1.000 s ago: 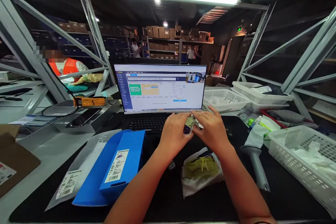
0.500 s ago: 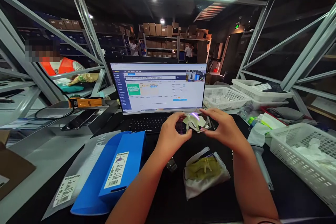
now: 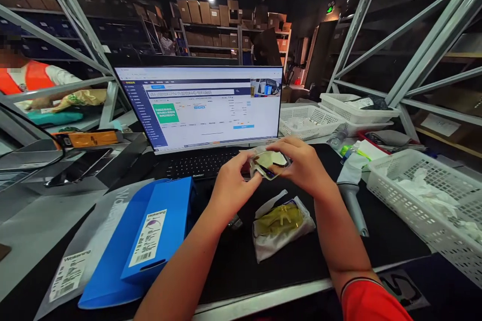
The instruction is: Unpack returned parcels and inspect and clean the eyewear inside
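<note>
Both hands hold a shiny, see-through glasses lens (image 3: 271,161) in front of the monitor, above the keyboard's right end. My left hand (image 3: 235,180) grips its left edge between thumb and fingers. On the opposite edge, the fingers of my right hand (image 3: 301,163) are closed. Below the hands, a white cloth pouch (image 3: 280,246) lies on the black mat, with a yellow lens (image 3: 280,218) showing at its top. To the left rest a blue box (image 3: 158,230) with a white label and a labelled translucent plastic bag (image 3: 71,261).
A monitor (image 3: 207,110) stands behind the keyboard (image 3: 196,164). At right lie a handheld scanner (image 3: 354,205) and a white basket (image 3: 422,220) of crumpled wrapping; more white baskets (image 3: 309,123) stand behind. Metal rack posts flank the desk. Another person in an orange vest (image 3: 30,77) is at far left.
The lens has been tilted, and its face now reflects pale yellow. My view has turned right and downward. Both hands keep their hold; the pouch and box stay on the desk.
</note>
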{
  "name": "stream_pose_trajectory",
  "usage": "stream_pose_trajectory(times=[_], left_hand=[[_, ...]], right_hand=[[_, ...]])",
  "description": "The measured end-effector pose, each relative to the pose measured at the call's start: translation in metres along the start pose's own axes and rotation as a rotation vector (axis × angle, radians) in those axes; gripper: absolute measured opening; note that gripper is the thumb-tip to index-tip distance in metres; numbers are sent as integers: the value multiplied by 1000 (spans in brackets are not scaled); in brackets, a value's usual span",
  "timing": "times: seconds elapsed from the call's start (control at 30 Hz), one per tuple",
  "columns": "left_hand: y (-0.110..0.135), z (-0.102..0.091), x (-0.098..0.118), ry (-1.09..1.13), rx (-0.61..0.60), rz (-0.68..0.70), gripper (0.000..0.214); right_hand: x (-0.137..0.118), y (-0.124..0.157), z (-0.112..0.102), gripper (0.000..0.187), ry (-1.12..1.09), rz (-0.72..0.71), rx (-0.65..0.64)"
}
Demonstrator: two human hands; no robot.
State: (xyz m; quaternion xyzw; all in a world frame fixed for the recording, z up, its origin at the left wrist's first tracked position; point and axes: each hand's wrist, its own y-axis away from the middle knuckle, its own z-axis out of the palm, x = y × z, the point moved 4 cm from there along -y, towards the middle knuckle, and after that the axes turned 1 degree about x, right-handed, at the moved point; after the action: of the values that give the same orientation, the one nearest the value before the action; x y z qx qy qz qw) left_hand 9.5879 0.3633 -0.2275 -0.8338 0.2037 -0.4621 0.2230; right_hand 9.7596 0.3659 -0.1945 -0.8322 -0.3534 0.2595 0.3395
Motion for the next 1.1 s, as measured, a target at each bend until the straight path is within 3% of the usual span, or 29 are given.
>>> stream_pose_trajectory(times=[0.13,0.2,0.33,0.43,0.5,0.57,0.7,0.9,1.0,1.1], left_hand=[[-1,-6,-5,-5,66,-36,26],[0,-10,-8,9,126,-53,25],[1,-15,-11,12,224,-90,32],[3,-14,-11,-25,278,-49,36],[5,-13,-10,-62,311,-13,36],[6,-13,-9,-85,329,1,36],[7,-13,-9,-94,359,-7,37],[6,-15,-9,-126,347,-55,33],[5,-16,-12,-135,346,-99,31],[5,-16,-14,-100,356,-117,33]], right_hand=[[16,0,-14,50,19,41,-16],[39,6,-37,52,91,135,105],[92,37,-92,37,208,430,467],[120,59,-116,35,258,629,590],[135,67,-120,37,376,796,492],[147,70,-115,37,514,959,297],[167,67,-86,33,601,1126,26],[169,43,-21,28,525,1084,-239],[166,38,-10,31,507,1057,-293],[167,43,-14,34,538,1080,-319]])
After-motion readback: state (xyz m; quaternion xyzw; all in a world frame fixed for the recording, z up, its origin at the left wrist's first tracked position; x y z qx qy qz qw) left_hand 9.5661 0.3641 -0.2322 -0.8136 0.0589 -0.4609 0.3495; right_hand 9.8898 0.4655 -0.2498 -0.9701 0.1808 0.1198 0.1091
